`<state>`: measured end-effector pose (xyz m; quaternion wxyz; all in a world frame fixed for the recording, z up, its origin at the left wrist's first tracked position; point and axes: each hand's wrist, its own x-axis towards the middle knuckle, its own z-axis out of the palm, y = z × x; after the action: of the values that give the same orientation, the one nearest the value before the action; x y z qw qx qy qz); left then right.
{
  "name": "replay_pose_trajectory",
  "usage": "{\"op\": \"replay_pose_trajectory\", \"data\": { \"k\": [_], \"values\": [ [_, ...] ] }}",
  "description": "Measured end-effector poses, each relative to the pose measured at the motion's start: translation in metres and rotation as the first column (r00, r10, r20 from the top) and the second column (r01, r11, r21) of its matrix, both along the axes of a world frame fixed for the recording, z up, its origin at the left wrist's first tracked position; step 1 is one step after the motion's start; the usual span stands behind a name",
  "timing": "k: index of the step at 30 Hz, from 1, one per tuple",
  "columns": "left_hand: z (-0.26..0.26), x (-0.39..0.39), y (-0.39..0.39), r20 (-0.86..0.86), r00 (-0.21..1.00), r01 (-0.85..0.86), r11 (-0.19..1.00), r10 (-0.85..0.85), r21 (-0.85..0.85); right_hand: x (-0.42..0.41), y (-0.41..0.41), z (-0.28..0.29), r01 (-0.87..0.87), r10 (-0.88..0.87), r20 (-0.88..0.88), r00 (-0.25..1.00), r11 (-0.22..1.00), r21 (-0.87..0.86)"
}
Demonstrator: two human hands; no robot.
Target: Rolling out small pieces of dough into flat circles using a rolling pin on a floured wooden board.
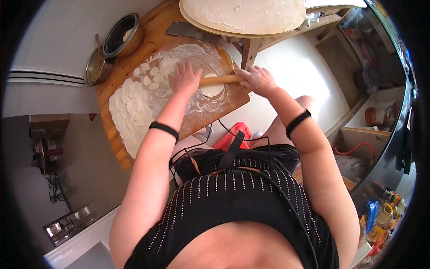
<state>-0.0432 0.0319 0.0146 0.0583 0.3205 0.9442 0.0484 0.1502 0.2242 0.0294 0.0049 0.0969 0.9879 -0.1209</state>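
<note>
A wooden rolling pin [221, 80] lies across a thin round of dough [213, 90] on a floured wooden board [231, 102]. My right hand [258, 80] grips the pin's right end. At its left end my left hand [185, 78] lies over the pin, fingers stretched out above the flour; the palm hides that end. Several small flattened dough pieces [154, 71] sit just left of my left hand. Farther left, many overlapping rolled dough wrappers [131, 112] cover the board's side. Loose flour [188, 50] is spread beyond the hands.
Behind the board lies a flat metal blade [191, 31], possibly a cleaver. A large round floured board [242, 16] rests on a wooden stand [248, 50]. At the far left are a metal bowl with dough [126, 49] and a smaller filling bowl [100, 74]. A red stool [237, 132] shows below.
</note>
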Motion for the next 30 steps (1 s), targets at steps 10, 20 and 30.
{"op": "replay_pose_trajectory", "data": {
  "k": [10,20,30],
  "values": [
    [0.015,0.050,-0.018,0.032,0.946,0.318,0.944,-0.322,0.084,0.079,-0.055,0.001,-0.074,0.066,-0.073,0.995,0.990,-0.120],
    [0.006,0.024,-0.051,0.060,0.921,0.366,0.909,-0.384,0.198,0.071,-0.032,0.009,-0.055,0.049,-0.094,0.994,0.997,-0.059],
    [-0.002,-0.006,-0.005,0.036,0.999,-0.013,0.997,0.010,0.070,0.016,0.002,-0.012,-0.007,0.007,-0.059,0.998,1.000,0.001]
  ]
}}
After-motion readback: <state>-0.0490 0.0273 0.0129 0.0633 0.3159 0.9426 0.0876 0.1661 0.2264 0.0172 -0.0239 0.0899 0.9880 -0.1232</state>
